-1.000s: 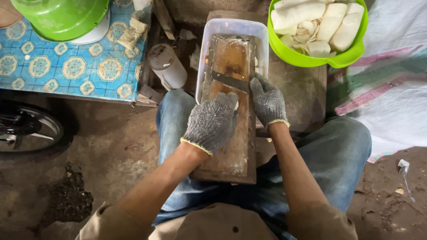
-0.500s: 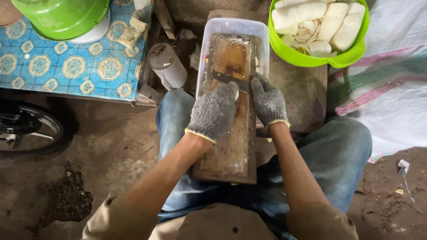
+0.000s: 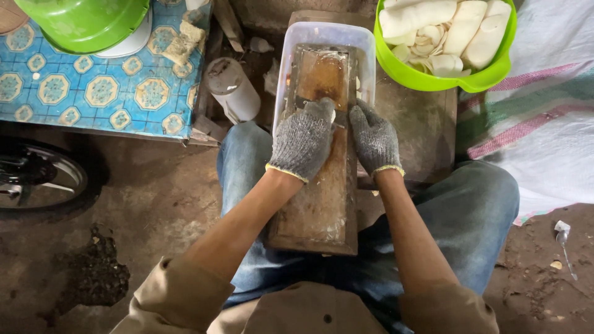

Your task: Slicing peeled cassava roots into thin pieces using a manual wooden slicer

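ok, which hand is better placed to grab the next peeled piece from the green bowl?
Right, probably. The right hand rests on the right edge of the wooden slicer board, the side where the green bowl sits. The left hand presses down mid-board, farther away.

My hands, left (image 3: 303, 142) and right (image 3: 373, 139), wear speckled grey knit gloves with yellow cuffs. The wooden slicer board (image 3: 318, 204) is brown, stained orange at the top. The tub (image 3: 284, 68) is clear white. The bowl (image 3: 427, 77) is bright green, holding pale cream pieces (image 3: 464, 28). The bench (image 3: 80, 93) has blue tiles with yellow octagons. My jeans (image 3: 476, 210) are blue.
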